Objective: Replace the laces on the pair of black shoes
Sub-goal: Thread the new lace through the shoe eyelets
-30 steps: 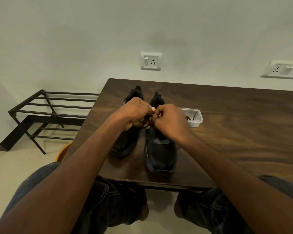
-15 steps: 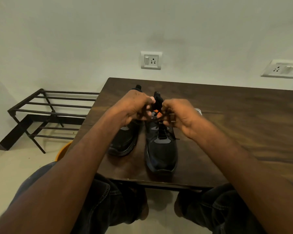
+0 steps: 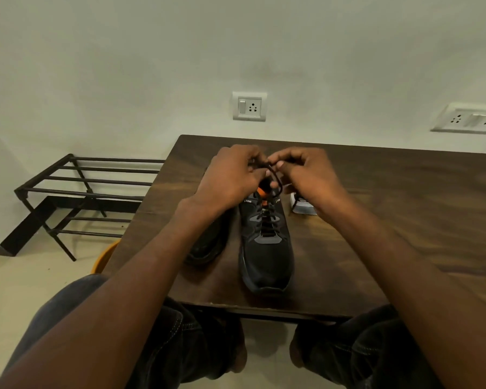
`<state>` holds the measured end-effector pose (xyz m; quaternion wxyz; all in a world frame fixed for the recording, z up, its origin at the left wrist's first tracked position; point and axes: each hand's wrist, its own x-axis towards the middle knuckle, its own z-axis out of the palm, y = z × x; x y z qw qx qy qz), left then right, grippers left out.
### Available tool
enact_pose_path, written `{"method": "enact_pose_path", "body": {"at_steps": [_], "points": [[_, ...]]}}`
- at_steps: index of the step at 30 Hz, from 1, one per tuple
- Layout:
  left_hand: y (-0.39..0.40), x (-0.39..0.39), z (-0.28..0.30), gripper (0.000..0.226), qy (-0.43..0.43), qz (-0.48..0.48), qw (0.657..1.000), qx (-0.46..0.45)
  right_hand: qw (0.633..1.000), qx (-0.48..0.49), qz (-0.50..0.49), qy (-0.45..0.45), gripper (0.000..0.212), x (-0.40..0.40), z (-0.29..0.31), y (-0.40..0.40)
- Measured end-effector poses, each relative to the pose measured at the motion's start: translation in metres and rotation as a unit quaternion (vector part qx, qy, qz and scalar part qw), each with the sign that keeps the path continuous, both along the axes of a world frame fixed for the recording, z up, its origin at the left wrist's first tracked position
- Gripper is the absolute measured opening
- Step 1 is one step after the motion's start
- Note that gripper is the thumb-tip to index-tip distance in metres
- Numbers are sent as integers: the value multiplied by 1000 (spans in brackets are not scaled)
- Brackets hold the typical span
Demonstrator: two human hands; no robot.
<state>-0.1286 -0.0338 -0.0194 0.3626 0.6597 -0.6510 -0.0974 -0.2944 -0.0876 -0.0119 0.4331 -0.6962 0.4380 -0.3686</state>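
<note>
Hands, left hand [image 3: 230, 178] and right hand [image 3: 309, 175], both pinching black lace [image 3: 275, 179]; box [image 3: 302, 206] contents hidden.

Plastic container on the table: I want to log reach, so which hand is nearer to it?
Right. The right hand is just above and partly covers the plastic container; the left hand is across the laced shoe from it.

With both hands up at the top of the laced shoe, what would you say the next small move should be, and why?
Probably draw the two ends apart to snug the knot. Both the left hand and right hand pinch the black lace above the tongue of the right-hand shoe, whose eyelets look threaded, and the lace hangs in a loose loop.
</note>
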Motion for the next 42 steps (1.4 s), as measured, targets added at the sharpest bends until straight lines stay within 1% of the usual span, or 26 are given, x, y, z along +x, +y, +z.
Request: {"method": "enact_pose_path", "body": {"at_steps": [2, 5, 6, 7, 8, 9, 10, 11, 12, 14, 16, 18, 20, 22, 24, 25, 26, 27, 29, 32, 34, 36, 38, 39, 40, 42], "points": [[-1, 1, -4, 11, -32, 16, 998, -43, 999, 49, 23, 0, 19, 4, -4, 3], [-1, 3, -4, 12, -17, -18, 999, -46, 997, 70, 43, 1, 21, 7, -6, 2], [-1, 2, -3, 9, 4, -19, 999, -37, 997, 62, 43, 14, 22, 8, -8, 1], [-2, 2, -2, 5, 52, -14, 998, -20, 998, 35, 33, 36, 23, 8, -10, -1], [-3, 2, 0, 8, 130, -7, 991, 16, 998, -8, 12, 64, 24, 8, -12, -4], [-2, 3, 2, 14, 233, -3, 970, 65, 995, -49, -10, 81, 24, 9, -14, -5], [0, 5, 4, 16, 339, -5, 934, 117, 994, -75, -23, 77, 21, 9, -14, -5], [1, 7, 6, 15, 417, -12, 895, 155, 995, -85, -19, 52, 15, 10, -12, -2], [0, 9, 5, 16, 459, -15, 871, 176, 996, -86, -4, 36, 14, 10, -9, 1], [-3, 12, -2, 18, 504, -12, 843, 187, 994, -92, 24, 56, 27, 10, -8, 6], [-5, 12, -7, 20, 527, 1, 828, 191, 989, -93, 34, 111, 25, 10, -11, 7], [-5, 12, -10, 20, 531, 1, 826, 188, 992, -36, 48, 107, 25, 7, -9, 7], [-2, 10, -9, 20, 512, 11, 840, 177, 998, 33, 28, 51, 41, 3, -2, 7], [1, 10, -6, 20, 450, 41, 878, 156, 997, 55, -41, 40, 51, -7, 4, 3], [2, 12, -6, 16, 317, 83, 937, 121, 984, 7, -125, 126, 55, -19, 2, -7], [1, 16, -9, 14, 238, 101, 961, 100, 968, -25, -156, 193, 55, -25, -2, -15], [1, 18, -12, 14, 169, 113, 975, 87, 947, -45, -178, 263, 53, -32, -5, -20], [2, 19, -14, 15, 107, 127, 983, 82, 925, -56, -190, 325, 49, -37, -6, -22], [4, 21, -16, 14, -4, 171, 981, 87, 888, -71, -191, 413, 38, -42, -9, -24], [9, 22, -15, 12, -146, 221, 958, 106, 860, -93, -186, 466, 28, -40, -10, -23], [9, 19, -15, 17, -219, 211, 946, 112, 854, -107, -160, 484, 27, -35, -12, -24], [6, 15, -17, 19, -236, 173, 950, 110, 873, -108, -98, 465, 26, -25, -16, -25], [3, 10, -19, 16, -190, 114, 967, 127, 914, -65, -20, 399, 26, -16, -22, -22], [1, 8, -21, 15, -159, 85, 972, 147, 927, -41, 12, 373, 26, -11, -25, -18], [0, 6, -23, 13, -133, 63, 975, 167, 929, -32, 34, 368, 26, -6, -27, -15], [0, 3, -28, 10, -102, 46, 977, 181, 916, -56, 44, 395, 28, 1, -35, -11]]}}
